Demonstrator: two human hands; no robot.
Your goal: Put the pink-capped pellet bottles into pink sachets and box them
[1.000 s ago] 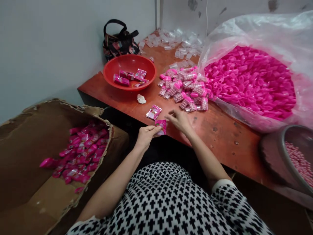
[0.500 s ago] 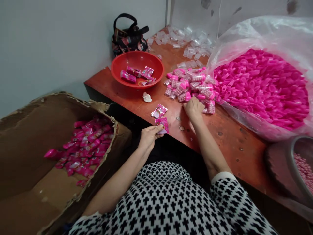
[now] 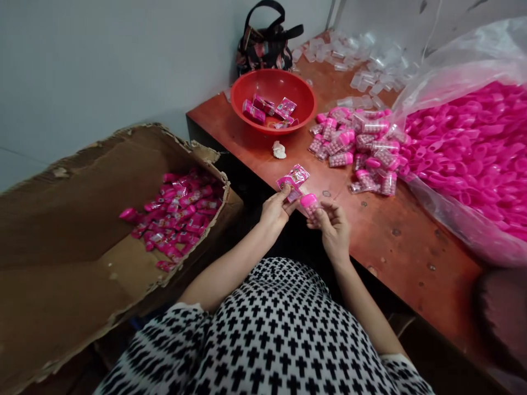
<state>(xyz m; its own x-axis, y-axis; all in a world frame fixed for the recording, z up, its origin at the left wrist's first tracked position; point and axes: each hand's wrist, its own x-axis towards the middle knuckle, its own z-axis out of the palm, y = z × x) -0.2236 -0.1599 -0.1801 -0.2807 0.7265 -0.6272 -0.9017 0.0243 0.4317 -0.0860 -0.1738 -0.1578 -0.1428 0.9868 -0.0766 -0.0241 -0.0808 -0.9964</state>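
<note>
My left hand (image 3: 275, 209) pinches a small pink foil packet (image 3: 285, 183) at the near edge of the reddish-brown table (image 3: 382, 230). My right hand (image 3: 332, 222) is closed on a small clear bottle with a pink cap (image 3: 309, 203), held close beside the packet. A second pink packet (image 3: 300, 174) lies on the table just behind the first. Farther back lies a heap of filled pink-capped bottles (image 3: 359, 148).
A red bowl (image 3: 273, 88) with several packets stands at the back, a dark handbag (image 3: 267, 44) behind it. Empty clear bottles (image 3: 366, 60) lie at the far side. A plastic bag of pink caps (image 3: 473, 142) fills the right. A cardboard box (image 3: 74, 236) with wrapped pink packets is at left.
My right hand went to the bottle heap, took a pink-capped bottle and came back beside the left hand. The left hand kept its packet. The view has swung to the left.
</note>
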